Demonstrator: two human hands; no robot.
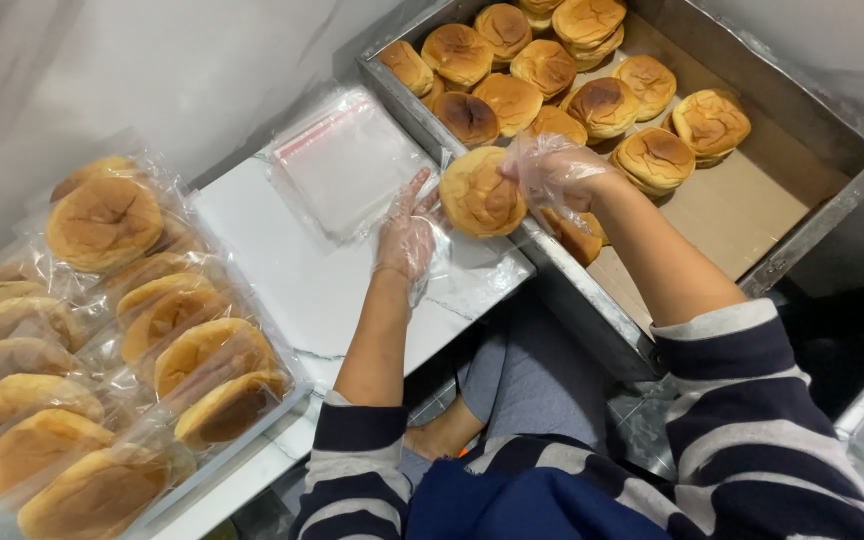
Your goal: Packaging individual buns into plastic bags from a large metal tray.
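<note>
Striped knit sleeves nearest me. Right hand [552, 172], film-gloved, grips a round golden bun [481, 192] over the steel tray [812, 215] rim; left hand [407, 235] open, fingertips touching it at 9 o'clock. Marble worktop [302, 290] below.

A stack of clear empty bags [347, 165] with a red strip lies on the white tabletop [292, 290]. Clear bagged buns [122, 330] fill the left side.

Table: white stone top [297, 290].
On it, middle: a pile of clear empty bags [347, 165].
On it, left: a tray [242, 440] full of bagged buns [102, 222].
</note>
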